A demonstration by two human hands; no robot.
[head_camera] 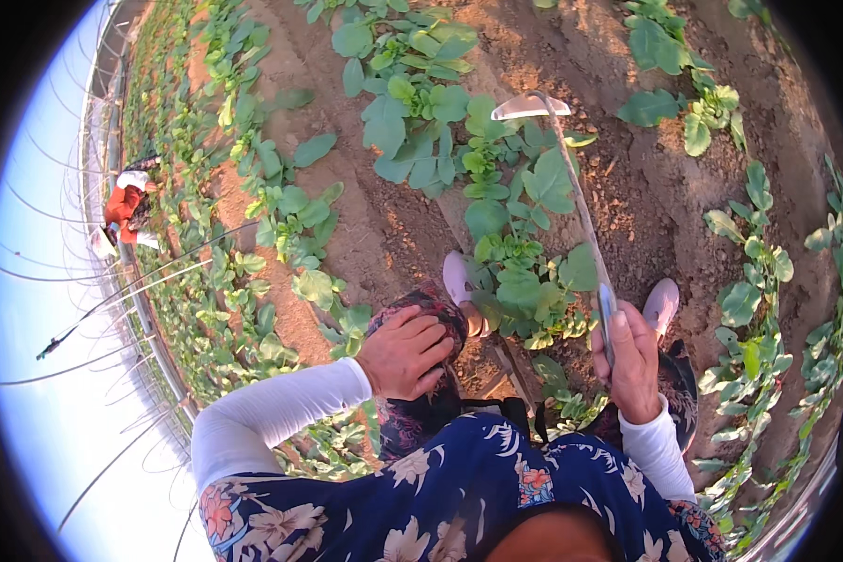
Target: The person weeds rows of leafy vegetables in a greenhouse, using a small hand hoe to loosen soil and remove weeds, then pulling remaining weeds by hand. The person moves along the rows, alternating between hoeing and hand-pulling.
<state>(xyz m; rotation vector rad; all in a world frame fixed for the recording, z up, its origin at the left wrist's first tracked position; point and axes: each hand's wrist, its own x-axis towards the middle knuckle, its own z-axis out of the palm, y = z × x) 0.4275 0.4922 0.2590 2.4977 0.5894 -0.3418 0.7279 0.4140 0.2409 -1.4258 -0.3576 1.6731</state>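
My right hand (pixel 631 362) is closed around the handle of a short hand hoe (pixel 584 200). The hoe's thin curved shaft reaches forward from my fist to a pale half-moon blade (pixel 527 107), held over the row beside green leaves. On the patterned trouser knee (pixel 432 298) rests my left hand (pixel 406 351), fingers slightly spread and holding nothing. A row of leafy green plants (pixel 516 281) runs between my two pale clogs, the left clog (pixel 456 277) and the right clog (pixel 660 305). Whether the blade touches the soil cannot be made out.
More plant rows lie left (pixel 295 211) and right (pixel 741 302), with brown soil furrows (pixel 386 232) between them. Far left, another person (pixel 123 211) in red bends over plants near a rail and curved hoops. A long thin rod (pixel 161 270) slants across the left side.
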